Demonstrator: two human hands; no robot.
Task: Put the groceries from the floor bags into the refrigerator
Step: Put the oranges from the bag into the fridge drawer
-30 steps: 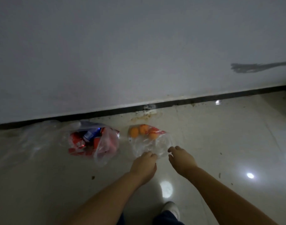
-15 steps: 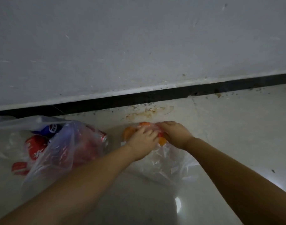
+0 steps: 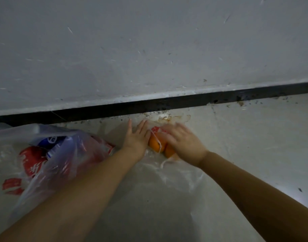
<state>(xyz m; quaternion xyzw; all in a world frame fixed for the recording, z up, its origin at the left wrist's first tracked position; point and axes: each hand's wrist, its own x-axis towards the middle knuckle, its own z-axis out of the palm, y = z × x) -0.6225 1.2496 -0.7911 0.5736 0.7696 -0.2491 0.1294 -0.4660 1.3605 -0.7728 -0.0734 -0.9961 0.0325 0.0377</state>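
My left hand (image 3: 135,140) lying flat and open beside the oranges (image 3: 157,145), my right hand (image 3: 182,143) — blurred, fingers spread — pressing on their clear bag (image 3: 175,172) on the floor (image 3: 254,137).

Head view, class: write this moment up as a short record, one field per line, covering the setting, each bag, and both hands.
Setting: pale tiled floor meeting a scuffed white wall with a black skirting strip
Clear bag: on the floor near the wall, holds oranges
Second bag: to the left, holds red and blue packaged items
Left hand: fingers straight, against the oranges' left side
Right hand: blurred, fingers spread over the oranges
Refrigerator: not in view
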